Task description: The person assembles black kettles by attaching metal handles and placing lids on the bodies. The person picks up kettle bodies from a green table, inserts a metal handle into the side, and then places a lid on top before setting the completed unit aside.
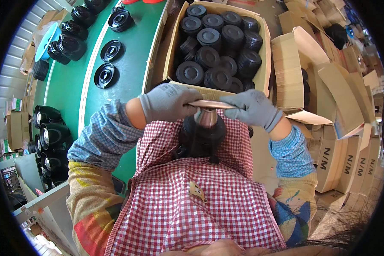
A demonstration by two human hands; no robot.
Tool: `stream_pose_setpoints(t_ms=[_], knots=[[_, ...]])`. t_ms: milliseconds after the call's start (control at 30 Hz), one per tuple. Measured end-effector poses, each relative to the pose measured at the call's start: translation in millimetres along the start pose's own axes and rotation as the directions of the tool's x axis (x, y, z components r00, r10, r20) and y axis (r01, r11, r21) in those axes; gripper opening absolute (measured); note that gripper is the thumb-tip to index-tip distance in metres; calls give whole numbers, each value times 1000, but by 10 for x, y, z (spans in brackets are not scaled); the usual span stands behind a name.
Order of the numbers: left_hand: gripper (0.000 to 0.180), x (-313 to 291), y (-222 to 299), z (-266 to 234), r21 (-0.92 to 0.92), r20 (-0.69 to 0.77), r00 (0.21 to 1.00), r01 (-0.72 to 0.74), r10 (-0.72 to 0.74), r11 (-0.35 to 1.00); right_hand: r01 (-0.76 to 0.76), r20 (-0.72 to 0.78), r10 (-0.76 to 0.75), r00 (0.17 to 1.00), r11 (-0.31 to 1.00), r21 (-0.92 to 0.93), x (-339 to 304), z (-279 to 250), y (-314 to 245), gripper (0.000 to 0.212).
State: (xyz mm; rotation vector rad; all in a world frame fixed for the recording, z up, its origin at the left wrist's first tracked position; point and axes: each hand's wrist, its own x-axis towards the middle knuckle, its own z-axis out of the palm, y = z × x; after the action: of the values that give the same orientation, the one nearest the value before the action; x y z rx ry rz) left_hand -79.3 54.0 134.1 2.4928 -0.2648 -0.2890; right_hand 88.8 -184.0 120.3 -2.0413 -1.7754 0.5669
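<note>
My left hand [168,102] and my right hand [252,109], both in grey gloves, are closed round opposite ends of a flat metal bar [210,104]. Under the middle of the bar is a cone-shaped metal piece [206,118]. It stands over a black, rounded part [202,138] resting in my lap between my knees. How the cone meets the black part is too blurred to tell. A red-and-white checked apron [200,183] covers my lap.
Ahead stands an open cardboard box [172,64] of stacked black round parts [190,73]. Along the left runs a green belt [130,64] carrying black discs [105,75]; glossy black pots [71,46] stand beyond. Cartons [335,158] crowd the right.
</note>
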Motion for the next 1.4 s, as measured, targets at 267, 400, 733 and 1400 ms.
stream_pose_setpoints(t_ms=[267,400,733,1400], knots=[[26,198,290,227,12,166,971,170,-169,985,-68,5,72,997,914,400,-201,488,453,40],[26,263,359,203,-36,276,937,233,-214,972,38,-7,-39,999,916,400,-121,527,600,38],[27,339,299,295,-89,296,919,297,-259,951,468,92,-472,877,882,60,432,459,733,68],[25,625,-570,787,-188,-726,679,-41,-111,981,17,-13,-53,999,82,996,40,808,82,93]])
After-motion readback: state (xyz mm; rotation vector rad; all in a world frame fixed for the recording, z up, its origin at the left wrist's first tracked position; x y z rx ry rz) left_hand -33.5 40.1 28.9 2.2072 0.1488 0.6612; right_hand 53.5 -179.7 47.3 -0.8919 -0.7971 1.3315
